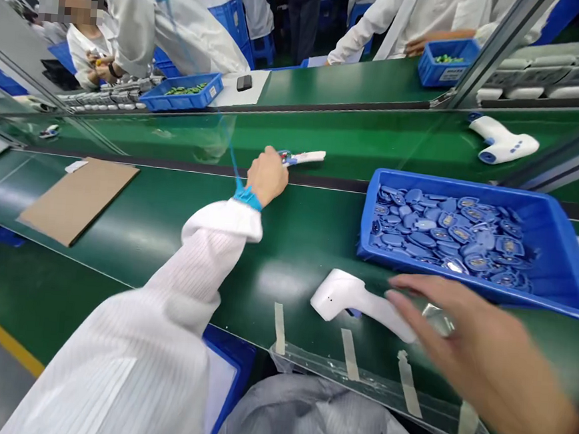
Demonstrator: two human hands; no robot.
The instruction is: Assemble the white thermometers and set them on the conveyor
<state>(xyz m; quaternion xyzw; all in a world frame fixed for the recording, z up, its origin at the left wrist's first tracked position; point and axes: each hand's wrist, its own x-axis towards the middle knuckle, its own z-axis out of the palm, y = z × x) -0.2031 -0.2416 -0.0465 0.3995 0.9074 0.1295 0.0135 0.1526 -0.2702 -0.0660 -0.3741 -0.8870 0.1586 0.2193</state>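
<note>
My left hand point(267, 175), with a blue band at its wrist, reaches to the green conveyor belt; its fingers are closed on a white device part point(308, 157) with small coloured pieces at its near end. On the green bench lies a white thermometer-shaped housing point(341, 294), its handle pointing right. Next to that handle, my right hand point(441, 322) is blurred, thumb and fingers apart. A shiny clear piece point(438, 319) shows by its palm; whether the hand holds it is unclear. Behind is a blue bin point(566, 265) of blue oval parts point(438, 232).
A white-and-blue device point(506, 142) lies on the belt at right. Cardboard point(77, 200) rests on the bench at left. Metal posts point(497, 53) rise at right. Tape strips point(349, 354) mark the front edge. Across the belt are people in white coats and small blue bins point(182, 101).
</note>
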